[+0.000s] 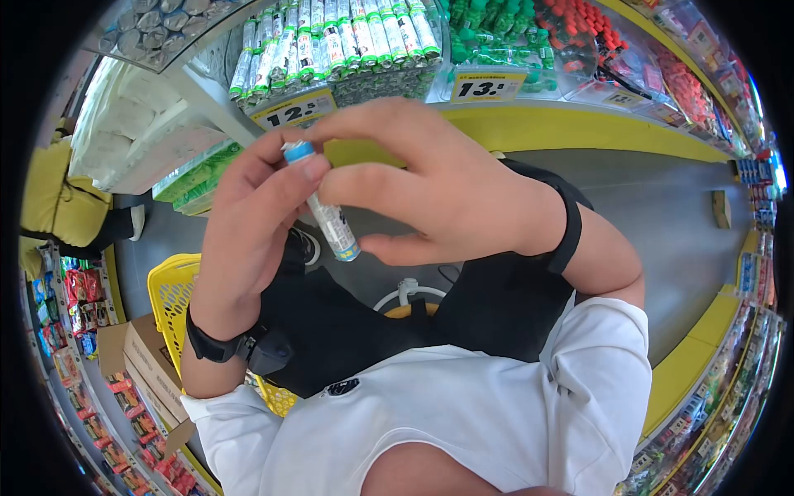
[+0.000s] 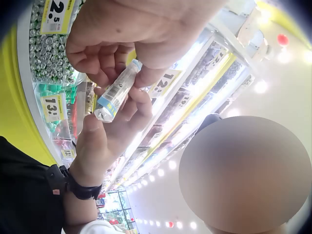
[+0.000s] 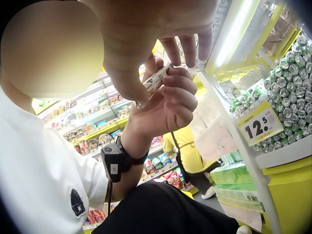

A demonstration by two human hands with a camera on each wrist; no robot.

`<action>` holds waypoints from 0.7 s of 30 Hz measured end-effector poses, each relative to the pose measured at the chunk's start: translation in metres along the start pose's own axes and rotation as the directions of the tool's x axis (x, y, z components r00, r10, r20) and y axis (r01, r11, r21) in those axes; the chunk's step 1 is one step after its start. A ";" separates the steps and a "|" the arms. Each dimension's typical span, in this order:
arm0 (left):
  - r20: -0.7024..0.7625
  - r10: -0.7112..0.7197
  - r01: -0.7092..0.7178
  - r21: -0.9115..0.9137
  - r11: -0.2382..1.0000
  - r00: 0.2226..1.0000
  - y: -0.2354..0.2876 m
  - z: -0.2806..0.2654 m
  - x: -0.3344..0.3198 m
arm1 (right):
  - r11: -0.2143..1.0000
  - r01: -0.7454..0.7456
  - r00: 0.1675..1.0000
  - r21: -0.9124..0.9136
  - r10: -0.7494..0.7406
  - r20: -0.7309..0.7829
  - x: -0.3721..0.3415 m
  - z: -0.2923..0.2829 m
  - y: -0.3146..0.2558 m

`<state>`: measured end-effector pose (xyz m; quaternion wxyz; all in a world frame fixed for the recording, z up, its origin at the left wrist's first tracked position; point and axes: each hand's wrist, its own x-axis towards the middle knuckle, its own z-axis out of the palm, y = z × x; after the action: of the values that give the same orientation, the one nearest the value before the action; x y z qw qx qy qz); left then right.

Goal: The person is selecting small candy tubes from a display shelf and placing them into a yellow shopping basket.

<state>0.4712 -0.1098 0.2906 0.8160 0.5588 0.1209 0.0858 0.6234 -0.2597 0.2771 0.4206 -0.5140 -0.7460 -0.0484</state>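
Note:
A slim candy roll [image 1: 332, 227] in a white wrapper, with blue bands at its ends, is held tilted between both hands. My left hand [image 1: 252, 198] pinches it near its upper end, the thumb pressed across the wrapper. A barcode shows on the roll [image 2: 117, 91] in the left wrist view. My right hand [image 1: 438, 182] reaches around from the other side, its thumb right at the roll's lower end. Three fingers [image 3: 187, 51] of that hand extend fairly straight and spread in the right wrist view. The left hand [image 3: 170, 100] partly hides the roll there.
Ahead, shelf bins hold green-and-white wrapped rolls [image 1: 364, 37] and green bottles [image 1: 500, 33] behind price tags [image 1: 488, 85]. A yellow basket [image 1: 169, 285] and a cardboard box [image 1: 145, 364] stand at left. A person in yellow [image 1: 70, 198] is at far left.

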 end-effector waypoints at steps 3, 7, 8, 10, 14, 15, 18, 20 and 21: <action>0.046 -0.013 0.015 -0.043 0.999 0.999 -0.001 0.003 0.012 | 1.000 -0.026 1.000 -0.009 0.026 -0.012 0.001 -0.008 0.000; 0.098 -0.027 0.038 -0.109 0.993 0.995 0.000 0.014 0.026 | 0.997 -0.047 0.999 -0.060 0.046 -0.022 0.001 -0.016 0.003; 0.116 -0.030 0.045 -0.130 0.991 0.993 0.000 0.016 0.028 | 0.997 -0.044 0.999 -0.056 0.042 -0.031 0.001 -0.018 0.004; 0.095 0.003 0.010 -0.129 0.992 0.995 -0.003 0.017 0.031 | 0.998 -0.035 0.998 -0.047 0.033 -0.049 0.000 -0.020 0.007; 0.073 -0.053 0.065 -0.178 0.982 0.996 -0.015 0.010 0.033 | 0.996 -0.052 0.998 -0.079 0.049 -0.028 -0.003 -0.019 0.008; 0.058 -0.057 0.066 -0.175 0.982 0.997 -0.016 0.011 0.033 | 0.995 -0.065 0.998 -0.082 0.064 -0.008 -0.004 -0.019 0.008; 0.016 -0.040 0.041 -0.147 0.988 0.999 -0.018 0.015 0.031 | 0.992 -0.095 0.995 -0.083 0.096 0.004 -0.006 -0.015 0.005; -0.012 0.010 -0.011 -0.101 0.995 1.000 -0.018 0.016 0.031 | 0.993 -0.097 0.995 -0.071 0.097 -0.006 -0.005 -0.016 0.005; -0.050 0.082 -0.085 -0.053 0.995 0.995 -0.017 0.015 0.031 | 0.993 -0.095 0.995 -0.066 0.094 -0.015 -0.005 -0.016 0.006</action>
<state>0.5052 -0.1205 0.2768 0.8237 0.5383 0.1144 0.1364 0.6384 -0.2689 0.2815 0.4092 -0.5621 -0.7165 -0.0563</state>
